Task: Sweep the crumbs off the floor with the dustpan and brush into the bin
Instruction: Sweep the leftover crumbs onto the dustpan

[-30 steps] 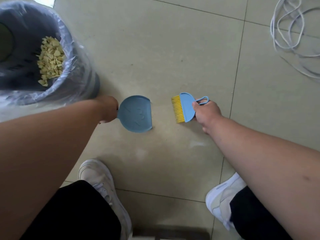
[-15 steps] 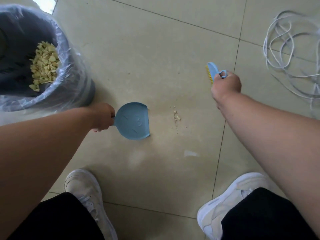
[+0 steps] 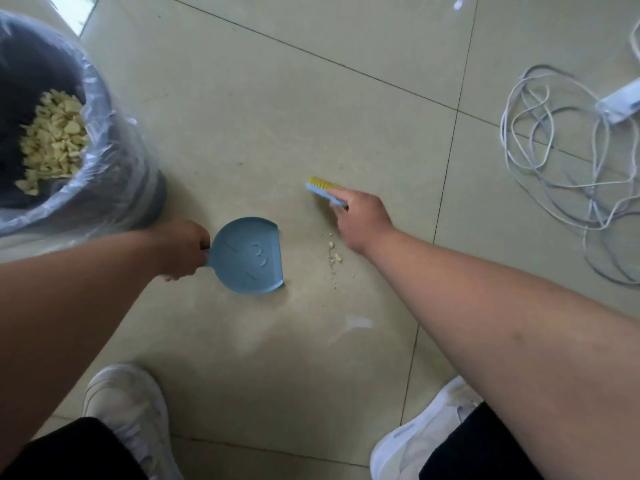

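Observation:
My left hand (image 3: 181, 249) grips the handle of a small blue dustpan (image 3: 247, 255) that rests flat on the tiled floor, its straight lip facing right. A thin line of yellow crumbs (image 3: 334, 256) lies on the floor just right of that lip. My right hand (image 3: 362, 216) holds a blue brush with yellow bristles (image 3: 323, 188), which sits beyond the crumbs, bristles pointing away from me. A dark bin (image 3: 104, 161) lined with a clear bag stands at the left, with a heap of yellow crumbs inside (image 3: 52, 143).
A tangle of white cable (image 3: 568, 168) and a white power strip (image 3: 620, 102) lie on the floor at the right. My two white shoes (image 3: 128, 410) (image 3: 415, 441) stand at the bottom of the view. A pale smear (image 3: 356, 322) marks the tile.
My right hand lifted the brush away from beside the dustpan, uncovering the crumbs, swung it far right, then brought it back left to a spot beyond the crumbs. The dustpan stayed put.

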`<state>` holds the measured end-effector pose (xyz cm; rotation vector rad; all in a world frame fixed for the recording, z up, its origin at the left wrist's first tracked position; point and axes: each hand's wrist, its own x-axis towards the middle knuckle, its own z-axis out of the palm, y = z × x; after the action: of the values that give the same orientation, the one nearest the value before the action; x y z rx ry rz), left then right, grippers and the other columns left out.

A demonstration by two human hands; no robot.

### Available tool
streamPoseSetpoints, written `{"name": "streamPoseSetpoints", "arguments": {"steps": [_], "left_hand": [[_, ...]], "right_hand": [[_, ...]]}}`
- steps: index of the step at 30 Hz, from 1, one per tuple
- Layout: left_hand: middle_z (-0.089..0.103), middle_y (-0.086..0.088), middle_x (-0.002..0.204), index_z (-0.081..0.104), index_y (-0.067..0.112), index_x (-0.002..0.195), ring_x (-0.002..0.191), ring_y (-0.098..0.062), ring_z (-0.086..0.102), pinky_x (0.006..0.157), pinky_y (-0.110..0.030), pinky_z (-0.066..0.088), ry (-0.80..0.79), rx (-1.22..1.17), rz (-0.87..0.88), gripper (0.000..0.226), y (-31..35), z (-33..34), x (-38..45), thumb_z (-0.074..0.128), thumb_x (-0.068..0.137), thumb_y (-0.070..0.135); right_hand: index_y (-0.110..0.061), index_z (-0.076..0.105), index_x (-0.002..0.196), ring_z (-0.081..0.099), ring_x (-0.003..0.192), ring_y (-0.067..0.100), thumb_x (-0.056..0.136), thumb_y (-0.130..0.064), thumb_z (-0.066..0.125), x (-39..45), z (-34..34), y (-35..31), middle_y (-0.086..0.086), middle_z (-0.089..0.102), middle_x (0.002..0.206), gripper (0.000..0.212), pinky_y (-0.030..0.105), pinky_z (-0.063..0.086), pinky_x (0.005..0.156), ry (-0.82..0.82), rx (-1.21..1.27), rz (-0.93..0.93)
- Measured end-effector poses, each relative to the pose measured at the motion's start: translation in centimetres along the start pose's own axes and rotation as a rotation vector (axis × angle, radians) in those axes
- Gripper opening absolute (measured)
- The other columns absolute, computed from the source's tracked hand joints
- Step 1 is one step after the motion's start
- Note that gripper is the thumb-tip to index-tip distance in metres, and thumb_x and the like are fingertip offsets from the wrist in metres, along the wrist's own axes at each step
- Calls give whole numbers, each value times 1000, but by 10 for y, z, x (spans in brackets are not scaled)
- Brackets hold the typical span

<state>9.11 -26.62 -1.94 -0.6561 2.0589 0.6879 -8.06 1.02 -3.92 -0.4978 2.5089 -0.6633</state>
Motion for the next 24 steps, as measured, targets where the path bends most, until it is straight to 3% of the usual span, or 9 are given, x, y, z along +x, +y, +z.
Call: {"name": "streamPoseSetpoints", "arguments": {"steps": [4,6,9,13,16,18,20,24], "left_hand": [[80,-22,85,74,0,93,51,-27,61,41,-23,48,2,27,3,22,3,-1,-2,64,99,19],[80,-22,85,74,0,93,50,-28,62,40,-23,48,5,36,5,22,6,-1,-4,64,100,18],[81,-21,85,75,0,94,51,-28,63,42,-24,50,14,72,14,25,11,0,-6,61,101,20],[80,-21,83,75,1,94,49,-28,63,45,-26,53,23,97,15,25,13,2,-6,62,101,21],[80,-22,81,77,1,92,46,-27,61,43,-25,51,35,112,20,25,13,4,-4,63,99,21],[80,-20,78,79,3,90,45,-26,61,42,-23,51,39,134,21,26,11,5,-2,64,99,22],[80,-19,76,80,4,87,45,-25,62,43,-23,52,33,162,21,28,12,7,0,65,99,24],[80,-17,74,81,5,82,41,-24,62,41,-21,50,18,189,37,28,17,6,2,65,98,22]], "right_hand": [[-22,70,131,66,118,27,83,-5,54,-62,23,12,6,71,131,54,35,51,101,-195,-73,-132],[-16,70,129,65,118,27,80,-2,52,-86,25,15,6,70,131,55,37,50,102,-211,-74,-211],[-10,72,127,65,119,27,79,4,54,-94,15,18,9,71,129,53,29,44,106,-62,9,-213],[-7,69,129,60,121,24,93,3,55,-71,-27,48,12,68,130,41,9,33,103,240,32,-18],[-11,68,128,61,116,31,100,-7,50,-57,-62,96,14,68,125,34,25,42,94,392,-30,225],[-18,69,119,61,103,34,101,-17,45,-58,-72,124,12,67,112,30,32,44,81,405,-66,398],[-19,67,115,59,93,33,102,-21,43,-63,-66,132,12,63,102,28,31,38,73,351,-94,456],[-21,65,132,60,98,31,97,-11,50,-77,-18,101,10,62,108,40,34,48,83,280,-113,274]]}}
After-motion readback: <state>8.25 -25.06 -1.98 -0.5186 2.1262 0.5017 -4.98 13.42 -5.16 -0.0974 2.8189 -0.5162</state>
